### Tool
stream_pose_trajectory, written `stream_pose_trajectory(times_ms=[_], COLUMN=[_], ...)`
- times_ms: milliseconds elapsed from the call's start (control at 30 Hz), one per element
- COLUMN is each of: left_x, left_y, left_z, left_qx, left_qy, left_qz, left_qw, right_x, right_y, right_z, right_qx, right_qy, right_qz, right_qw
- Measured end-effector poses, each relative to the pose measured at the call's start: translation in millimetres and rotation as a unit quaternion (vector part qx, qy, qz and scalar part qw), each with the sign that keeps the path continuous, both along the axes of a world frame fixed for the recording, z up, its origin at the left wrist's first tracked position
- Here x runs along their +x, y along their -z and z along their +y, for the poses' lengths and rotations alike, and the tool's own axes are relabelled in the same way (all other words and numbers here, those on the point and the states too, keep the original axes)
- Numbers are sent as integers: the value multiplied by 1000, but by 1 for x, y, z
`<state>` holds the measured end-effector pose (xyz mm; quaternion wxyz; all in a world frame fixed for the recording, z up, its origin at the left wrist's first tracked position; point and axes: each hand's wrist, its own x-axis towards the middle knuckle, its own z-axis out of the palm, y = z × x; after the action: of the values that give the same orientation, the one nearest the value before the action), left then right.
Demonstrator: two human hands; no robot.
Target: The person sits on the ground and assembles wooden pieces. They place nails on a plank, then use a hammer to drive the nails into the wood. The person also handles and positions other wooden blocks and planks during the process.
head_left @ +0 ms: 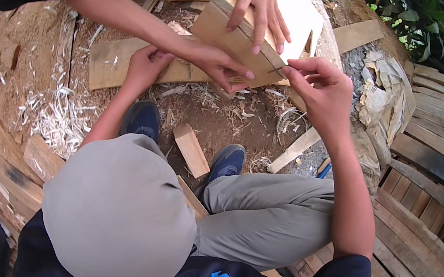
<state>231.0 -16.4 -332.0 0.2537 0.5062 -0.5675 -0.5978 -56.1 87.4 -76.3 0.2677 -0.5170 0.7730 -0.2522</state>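
Observation:
A pale wooden block or box (234,37) with a wide side face stands tilted at the top middle. At its lower right corner, my right hand (322,91) pinches thumb and finger together. Whatever sits between those fingertips is too small to name; a short dark line shows on the wood beside them. My left hand (148,66) is curled closed over a flat plank (113,63), and its fingers hide what they may hold. Across from me, another person's hand (252,1) presses on the top of the wooden piece. That person's other hand (222,67) supports it from below.
Curly wood shavings (61,122) lie heaped on the left. Between my shoes is a short wood block (191,150). A thin wood strip (296,150) and a blue-handled tool (324,168) lie to the right, near crumpled paper sacking (381,95) and a slatted wooden structure (441,141).

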Motion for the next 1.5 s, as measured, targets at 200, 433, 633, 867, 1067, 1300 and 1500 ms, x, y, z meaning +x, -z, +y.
stream_pose_trajectory(times_ms=[200,433,633,867,1067,1300,1500], left_x=[0,-5,3,21,31,33,25], left_y=[2,-1,-9,-31,-42,-42,-41], left_z=[2,4,4,9,26,39,41], left_qx=[6,9,24,84,136,139,140], left_qy=[1,-15,-19,4,36,45,50], left_qz=[-57,-35,-27,-24,0,68,94], left_qw=[998,999,999,996,990,987,984], right_x=[-7,1,12,54,78,93,87], right_y=[16,24,18,1,64,85,80], right_z=[2,7,9,19,22,16,11], right_qx=[-52,-78,-18,210,252,263,265], right_qy=[-74,-95,-63,-144,-87,42,77], right_qz=[88,114,32,-231,-344,-487,-520], right_qw=[992,986,997,939,900,832,809])
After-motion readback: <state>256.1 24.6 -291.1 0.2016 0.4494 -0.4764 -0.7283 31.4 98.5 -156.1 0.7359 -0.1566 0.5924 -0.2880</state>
